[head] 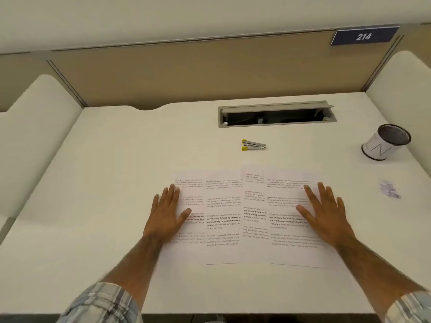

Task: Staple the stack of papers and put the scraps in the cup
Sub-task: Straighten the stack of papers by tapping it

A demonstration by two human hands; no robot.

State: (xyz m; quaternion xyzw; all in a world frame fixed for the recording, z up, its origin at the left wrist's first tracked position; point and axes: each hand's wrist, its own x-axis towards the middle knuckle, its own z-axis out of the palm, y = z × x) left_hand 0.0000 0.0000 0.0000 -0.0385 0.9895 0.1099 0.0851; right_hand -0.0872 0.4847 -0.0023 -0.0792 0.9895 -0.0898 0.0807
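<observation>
Several printed sheets of paper (235,217) lie fanned out side by side, overlapping, on the white desk (105,183). My left hand (169,212) rests flat with spread fingers on the leftmost sheet. My right hand (323,209) rests flat on the rightmost sheet. A small silver stapler with yellow ends (253,145) lies beyond the papers, untouched. A white cup with a dark mesh inside (384,143) stands at the far right. A crumpled paper scrap (390,189) lies on the desk to the right of the papers, in front of the cup.
An open cable hatch (276,114) is set into the desk behind the stapler. Beige partitions wall the desk at the back and both sides; a blue sign reads 214 (363,36). The desk's front edge runs along the bottom of the view.
</observation>
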